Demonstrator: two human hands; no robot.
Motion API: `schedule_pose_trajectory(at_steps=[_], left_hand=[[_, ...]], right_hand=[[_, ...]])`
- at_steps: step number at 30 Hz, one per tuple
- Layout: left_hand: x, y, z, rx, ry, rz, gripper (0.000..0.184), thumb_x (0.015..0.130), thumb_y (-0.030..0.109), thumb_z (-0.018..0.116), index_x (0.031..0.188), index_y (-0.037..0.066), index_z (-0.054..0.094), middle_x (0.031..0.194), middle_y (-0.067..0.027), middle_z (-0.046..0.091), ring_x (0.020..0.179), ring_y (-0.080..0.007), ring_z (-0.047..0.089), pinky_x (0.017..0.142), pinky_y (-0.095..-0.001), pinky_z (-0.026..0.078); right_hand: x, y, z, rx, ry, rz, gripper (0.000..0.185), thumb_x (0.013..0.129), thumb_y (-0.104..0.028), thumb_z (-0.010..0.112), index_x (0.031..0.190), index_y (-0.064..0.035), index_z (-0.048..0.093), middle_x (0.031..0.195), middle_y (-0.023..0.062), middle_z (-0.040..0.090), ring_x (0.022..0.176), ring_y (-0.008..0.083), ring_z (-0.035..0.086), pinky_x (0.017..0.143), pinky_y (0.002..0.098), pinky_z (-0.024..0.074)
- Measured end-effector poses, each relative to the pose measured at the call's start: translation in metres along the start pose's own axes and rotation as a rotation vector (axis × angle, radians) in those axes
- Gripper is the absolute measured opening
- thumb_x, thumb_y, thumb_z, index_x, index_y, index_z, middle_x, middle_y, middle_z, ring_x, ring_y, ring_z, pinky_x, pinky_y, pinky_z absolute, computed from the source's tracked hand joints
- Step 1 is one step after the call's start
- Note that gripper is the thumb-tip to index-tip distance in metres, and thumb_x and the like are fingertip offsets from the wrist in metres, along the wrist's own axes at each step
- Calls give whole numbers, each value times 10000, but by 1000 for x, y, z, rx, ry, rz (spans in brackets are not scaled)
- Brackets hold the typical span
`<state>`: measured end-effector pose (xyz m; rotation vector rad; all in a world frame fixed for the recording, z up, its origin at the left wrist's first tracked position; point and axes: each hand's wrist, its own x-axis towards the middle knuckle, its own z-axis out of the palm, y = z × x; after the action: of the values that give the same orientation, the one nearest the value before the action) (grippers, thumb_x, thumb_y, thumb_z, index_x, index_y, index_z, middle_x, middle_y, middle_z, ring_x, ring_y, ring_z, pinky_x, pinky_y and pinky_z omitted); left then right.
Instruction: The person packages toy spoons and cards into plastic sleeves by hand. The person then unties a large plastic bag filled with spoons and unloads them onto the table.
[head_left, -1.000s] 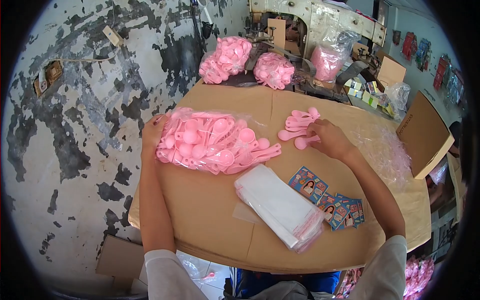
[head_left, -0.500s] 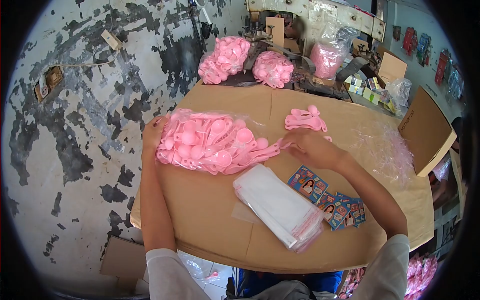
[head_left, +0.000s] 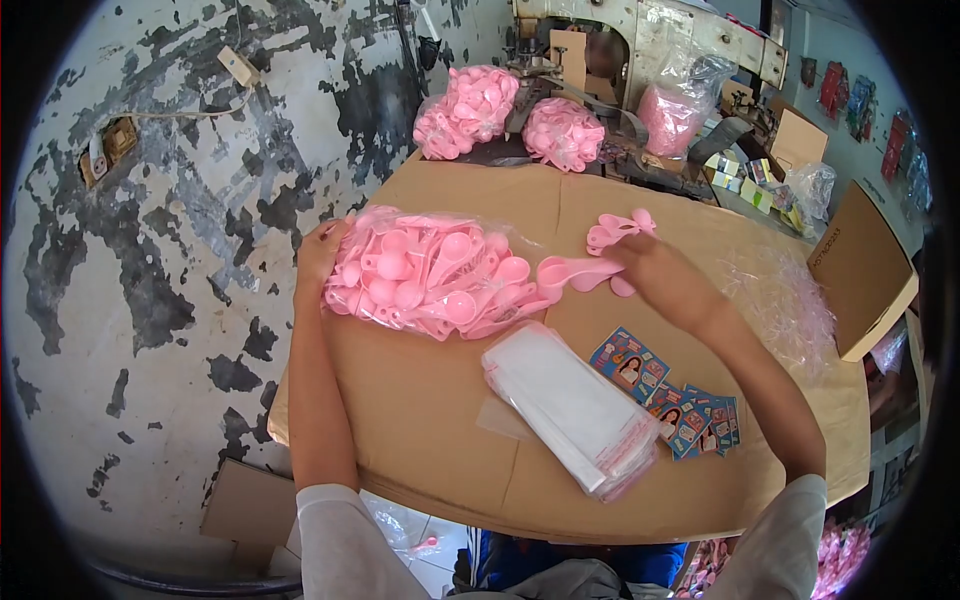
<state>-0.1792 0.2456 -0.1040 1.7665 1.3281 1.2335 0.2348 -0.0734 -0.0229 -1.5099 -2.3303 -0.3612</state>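
A clear bag of pink spoons [head_left: 430, 270] lies on the brown-covered table [head_left: 420, 400], its mouth toward the right. My left hand [head_left: 325, 250] grips the bag's upper left corner. My right hand [head_left: 645, 270] is closed around the handle end of a pink spoon [head_left: 565, 272], whose bowl points left near the bag's mouth. Just behind this hand sits a small group of pink spoons [head_left: 608, 232], partly covered by it. Nearer to me are a stack of clear plastic sleeves [head_left: 570, 405] and several blue printed cards [head_left: 630, 362].
Two filled bags of pink spoons [head_left: 470, 110] [head_left: 563, 133] stand at the back beside a machine [head_left: 660, 35]. Crumpled clear plastic [head_left: 785, 300] lies at the right, next to a cardboard box [head_left: 862, 270]. A peeling wall [head_left: 180, 300] borders the left side.
My right hand went from the loose spoons to the bag's mouth, then back right, and now holds a spoon there. My left hand stays on the bag. The view has shifted slightly.
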Motion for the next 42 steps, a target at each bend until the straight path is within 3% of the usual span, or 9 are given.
schedule_pose_trajectory(at_steps=[6, 9, 11, 16, 22, 25, 31, 34, 42], left_hand=[[-3, 2, 0, 5, 1, 0, 563, 816, 533, 731, 1094, 44, 729, 903, -66, 714, 811, -138, 618, 796, -265, 484], [3, -2, -1, -1, -5, 26, 547, 820, 522, 731, 1089, 45, 729, 901, -67, 715, 807, -133, 617, 789, -265, 485], [1, -2, -1, -16, -8, 46, 533, 825, 509, 732, 1084, 43, 729, 895, -66, 713, 800, -128, 612, 779, -266, 485], [4, -4, 0, -15, -6, 29, 504, 835, 479, 730, 1082, 40, 728, 881, -64, 709, 783, -124, 607, 757, -269, 485], [-3, 8, -2, 41, -17, 6, 458, 894, 402, 679, 1119, 3, 698, 938, -65, 702, 818, -114, 610, 758, -253, 488], [-7, 10, -2, 72, -27, -3, 432, 924, 361, 652, 1134, -15, 685, 971, -66, 700, 841, -108, 612, 770, -245, 489], [1, -3, 0, -5, 5, 29, 544, 817, 520, 731, 1082, 45, 731, 855, -55, 701, 762, -123, 600, 745, -263, 484], [6, -8, 0, -21, 11, 11, 523, 817, 499, 740, 1077, 45, 733, 849, -48, 700, 761, -119, 598, 742, -261, 482], [11, -19, 1, -80, -20, 35, 483, 835, 461, 732, 1081, 45, 734, 880, -63, 714, 777, -122, 611, 748, -263, 488]], right_hand=[[-13, 31, -36, -145, -132, 290, 358, 800, -39, 681, 1155, -23, 633, 1124, 170, 628, 1012, 367, 607, 905, 433, 488], [-6, 22, -3, 89, 84, -17, 346, 784, -108, 717, 1118, -49, 650, 1072, 163, 628, 979, 374, 598, 870, 458, 485], [15, -14, 7, 228, -321, 127, 350, 810, -218, 727, 1117, -73, 640, 1078, 159, 613, 1009, 373, 575, 855, 465, 479], [31, -28, 79, 235, -98, 72, 339, 890, -326, 668, 1085, -60, 589, 928, 144, 635, 948, 342, 611, 887, 449, 473], [37, -21, 63, 821, -437, 367, 415, 889, -292, 691, 1186, -32, 564, 1066, 176, 642, 973, 274, 640, 849, 389, 499], [33, -25, 68, 727, -196, 138, 428, 905, -299, 688, 1210, -18, 580, 967, 133, 678, 934, 216, 663, 818, 351, 514], [41, -36, 64, 798, -260, 268, 349, 907, -298, 679, 1130, -31, 668, 1022, 140, 698, 940, 271, 667, 852, 366, 503], [40, -37, 43, 642, -129, 109, 276, 927, -185, 663, 1151, -24, 658, 915, 104, 687, 805, 173, 635, 741, 321, 501], [15, -23, -32, 576, -182, 379, 262, 992, -209, 575, 1145, -11, 654, 872, 105, 658, 738, 197, 615, 693, 349, 495]])
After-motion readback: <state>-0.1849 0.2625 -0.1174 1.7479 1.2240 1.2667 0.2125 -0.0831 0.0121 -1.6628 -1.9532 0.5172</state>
